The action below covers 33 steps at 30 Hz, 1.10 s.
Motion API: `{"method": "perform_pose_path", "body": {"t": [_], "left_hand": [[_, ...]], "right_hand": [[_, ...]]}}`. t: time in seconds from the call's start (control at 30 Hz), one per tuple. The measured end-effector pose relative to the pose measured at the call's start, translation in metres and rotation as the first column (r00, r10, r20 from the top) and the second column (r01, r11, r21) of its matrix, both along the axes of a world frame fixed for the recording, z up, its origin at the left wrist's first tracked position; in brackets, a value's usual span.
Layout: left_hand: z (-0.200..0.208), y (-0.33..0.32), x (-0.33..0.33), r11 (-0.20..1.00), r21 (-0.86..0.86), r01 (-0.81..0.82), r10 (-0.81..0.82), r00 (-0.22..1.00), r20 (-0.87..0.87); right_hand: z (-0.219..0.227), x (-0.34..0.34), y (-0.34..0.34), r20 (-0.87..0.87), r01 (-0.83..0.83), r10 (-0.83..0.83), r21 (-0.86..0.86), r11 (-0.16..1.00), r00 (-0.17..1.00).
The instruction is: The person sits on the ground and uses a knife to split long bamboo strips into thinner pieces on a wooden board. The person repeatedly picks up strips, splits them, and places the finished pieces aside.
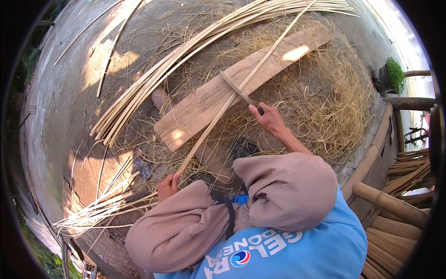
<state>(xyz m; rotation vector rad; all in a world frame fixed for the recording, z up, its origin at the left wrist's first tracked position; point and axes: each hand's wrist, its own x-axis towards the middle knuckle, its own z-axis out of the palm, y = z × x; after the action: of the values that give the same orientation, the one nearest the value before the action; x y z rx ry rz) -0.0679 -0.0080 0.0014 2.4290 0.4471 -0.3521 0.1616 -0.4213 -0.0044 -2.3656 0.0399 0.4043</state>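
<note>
At lower left, a heap of short split strips point(100, 211) lies just beside the left hand point(168, 187), its fingers closed on the near end of a long bamboo strip point(212, 126), likely to keep it steady. Beyond, a bundle of long strips point(186, 52) curves along the far side. The held strip slants over a wooden plank point(195, 110), seemingly its backing, and overhangs both long edges. Across it sits a knife point(238, 90), black handle clasped in the right hand point(270, 122). Rightward, loose shavings point(337, 116) seem low enough for elbow room, bounded by a bamboo pole point(371, 155).
</note>
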Motion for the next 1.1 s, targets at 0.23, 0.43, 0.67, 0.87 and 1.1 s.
{"method": "perform_pose_path", "body": {"t": [0.23,0.43,0.67,0.87,1.1], "left_hand": [[-0.019,-0.015,-0.013,0.984,0.171,-0.044,0.019,0.989,0.148],[-0.021,-0.009,-0.027,0.993,0.115,-0.03,0.032,0.999,-0.016],[-0.034,0.003,-0.013,0.993,-0.112,0.03,-0.044,0.991,-0.123],[-0.018,-0.126,0.087,0.986,-0.009,0.165,-0.162,0.974,0.158],[-0.021,-0.131,0.086,0.986,0.041,0.164,-0.169,0.971,0.169]], "right_hand": [[-0.003,0.009,-0.03,0.164,-0.035,0.067,-0.188,0.982,0.984],[0.007,-0.013,0.002,0.249,-0.338,0.383,-0.206,0.918,0.89],[-0.002,0.051,-0.043,0.068,0.099,-0.088,-0.173,0.98,0.994],[-0.002,0.067,-0.094,0.217,0.087,-0.044,-0.192,0.978,0.975],[0.001,0.023,-0.03,0.12,0.059,-0.058,-0.004,0.998,0.991]]}}
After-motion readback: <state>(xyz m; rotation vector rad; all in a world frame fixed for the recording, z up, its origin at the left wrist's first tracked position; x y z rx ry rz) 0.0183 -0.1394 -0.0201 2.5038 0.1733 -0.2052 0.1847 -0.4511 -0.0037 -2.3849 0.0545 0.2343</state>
